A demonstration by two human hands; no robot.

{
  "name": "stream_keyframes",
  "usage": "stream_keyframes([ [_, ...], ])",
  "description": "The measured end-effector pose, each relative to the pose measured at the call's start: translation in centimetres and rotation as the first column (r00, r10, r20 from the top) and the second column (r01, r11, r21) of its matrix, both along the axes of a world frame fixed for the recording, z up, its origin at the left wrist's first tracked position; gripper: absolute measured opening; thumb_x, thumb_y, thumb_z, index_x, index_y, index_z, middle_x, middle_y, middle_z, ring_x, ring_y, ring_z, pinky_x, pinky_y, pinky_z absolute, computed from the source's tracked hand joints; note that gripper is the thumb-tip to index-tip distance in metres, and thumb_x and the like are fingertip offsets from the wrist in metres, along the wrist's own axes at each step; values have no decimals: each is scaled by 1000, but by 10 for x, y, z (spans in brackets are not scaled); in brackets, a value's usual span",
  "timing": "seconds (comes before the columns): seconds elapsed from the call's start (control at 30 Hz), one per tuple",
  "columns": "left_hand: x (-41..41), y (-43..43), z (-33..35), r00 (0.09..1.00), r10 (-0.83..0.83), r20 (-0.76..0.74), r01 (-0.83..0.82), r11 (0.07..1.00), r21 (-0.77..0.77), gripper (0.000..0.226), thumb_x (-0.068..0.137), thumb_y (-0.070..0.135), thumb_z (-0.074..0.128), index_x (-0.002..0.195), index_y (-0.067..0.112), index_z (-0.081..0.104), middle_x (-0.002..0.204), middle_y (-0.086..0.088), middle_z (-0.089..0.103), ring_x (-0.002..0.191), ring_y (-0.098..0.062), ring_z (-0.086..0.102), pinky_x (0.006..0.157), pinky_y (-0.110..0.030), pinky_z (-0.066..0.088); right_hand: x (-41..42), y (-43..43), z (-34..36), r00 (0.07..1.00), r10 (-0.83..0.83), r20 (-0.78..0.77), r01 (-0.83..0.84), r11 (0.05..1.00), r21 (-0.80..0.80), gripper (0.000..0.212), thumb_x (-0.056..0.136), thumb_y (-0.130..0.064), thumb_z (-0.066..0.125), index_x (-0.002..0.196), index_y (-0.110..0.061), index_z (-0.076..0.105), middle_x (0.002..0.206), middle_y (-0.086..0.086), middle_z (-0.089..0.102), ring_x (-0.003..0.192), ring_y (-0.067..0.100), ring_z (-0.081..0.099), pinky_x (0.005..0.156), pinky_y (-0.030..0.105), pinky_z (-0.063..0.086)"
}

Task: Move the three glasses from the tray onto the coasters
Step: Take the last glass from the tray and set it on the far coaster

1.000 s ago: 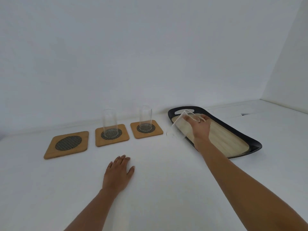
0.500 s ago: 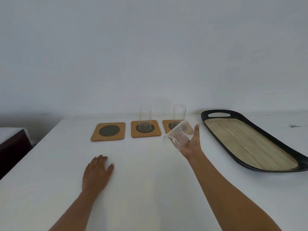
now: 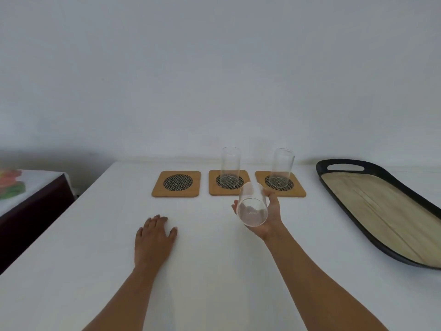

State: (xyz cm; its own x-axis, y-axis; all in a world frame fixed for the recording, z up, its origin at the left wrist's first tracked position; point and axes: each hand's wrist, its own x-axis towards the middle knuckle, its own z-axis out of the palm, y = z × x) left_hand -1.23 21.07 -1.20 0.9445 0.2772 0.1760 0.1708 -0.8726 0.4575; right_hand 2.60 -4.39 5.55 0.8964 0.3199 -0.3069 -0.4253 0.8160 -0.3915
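White tabletop [image 3: 214,271] runs back to a plain pale wall, and above its middle the right hand [image 3: 268,215] holds the third glass [image 3: 252,205], fingers wrapped round its side; the glass is tilted hard over, its thick base turned toward the camera, clear of the table and just near of the coasters. Beyond it the middle coaster [image 3: 229,182] and the right coaster [image 3: 280,183] each carry an upright glass, one [image 3: 230,166] and the other [image 3: 282,167], standing on their dark mesh discs. Left of them, the left coaster [image 3: 176,183] is bare. Nearer and to the left, the left hand [image 3: 154,237] lies flat, palm down on the table, fingers loosely together and holding nothing. Far right, the black tray [image 3: 346,164] with a wooden floor holds no glasses. A dark side table [image 3: 31,211] shows at the left edge
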Motion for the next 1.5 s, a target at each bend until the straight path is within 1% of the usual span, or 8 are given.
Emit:
stream_keyframes([
  [0.1, 3, 1, 0, 1000, 4, 0, -4, 1000, 0, 48, 94, 39, 45, 136, 17, 41, 150, -2, 37, 143, -19, 25, 118, -40, 17, 5, 1, -4, 999, 43, -9, -43, 998, -56, 48, 81, -47, 53, 95, -1, 60, 68, 16, 65, 72, 26, 57, 62, 39, 59],
  [0.27, 9, 7, 1, 1000, 19, -20, -19, 999, 31, 49, 94, 41, 42, 136, 17, 40, 151, -5, 34, 143, -20, 23, 118, -41, 18, 12, 6, -7, 994, 109, 17, -106, 987, -120, 63, 85, -57, 47, 108, 1, 55, 94, 22, 56, 85, 36, 57, 65, 48, 59],
  [0.43, 12, 7, 1, 999, 35, -30, -34, 998, 47, 50, 94, 41, 41, 137, 17, 39, 151, -6, 33, 143, -22, 23, 118, -42, 18, 15, 16, -3, 973, 224, 52, -203, 944, -260, 43, 79, -45, 59, 101, -9, 61, 89, 12, 62, 79, 28, 61, 66, 41, 61],
  [0.57, 15, 10, 5, 997, 57, -52, -54, 997, 59, 51, 94, 42, 40, 138, 17, 37, 153, -8, 30, 144, -24, 20, 119, -43, 16, 14, 32, 1, 926, 378, -17, -336, 799, -499, 27, 77, -32, 65, 92, -11, 56, 84, 10, 64, 76, 25, 65, 64, 37, 60],
  [0.7, 16, 8, 4, 996, 70, -48, -67, 995, 69, 50, 94, 42, 38, 138, 16, 36, 152, -8, 31, 144, -24, 20, 119, -44, 16, 24, 54, 11, 909, 405, -101, -347, 600, -721, 53, 71, -30, 74, 113, -11, 47, 114, 12, 59, 93, 26, 62, 63, 35, 58],
  [0.9, 15, 6, 4, 996, 77, -40, -74, 995, 74, 50, 94, 42, 37, 137, 16, 36, 152, -8, 31, 144, -23, 20, 119, -43, 15, 50, 100, 39, 879, 477, -5, -113, 199, -973, 51, 70, -25, 77, 110, -14, 46, 93, 3, 48, 80, 22, 54, 57, 32, 55],
  [1.07, 14, 4, 4, 996, 83, -40, -79, 992, 100, 50, 95, 41, 36, 138, 15, 35, 152, -9, 30, 144, -23, 20, 119, -43, 15, 74, 133, 60, 830, 513, 219, 248, 13, -969, 66, 67, -29, 80, 119, -12, 44, 119, 8, 49, 100, 25, 51, 71, 38, 55],
  [1.5, 14, 3, 3, 996, 81, -41, -74, 987, 139, 51, 95, 43, 32, 139, 16, 32, 153, -9, 29, 144, -25, 19, 119, -43, 15, 139, 176, 71, 655, 665, 359, 598, -166, -784, 78, 68, -13, 80, 130, -5, 34, 134, 18, 40, 123, 31, 45, 96, 33, 39],
])
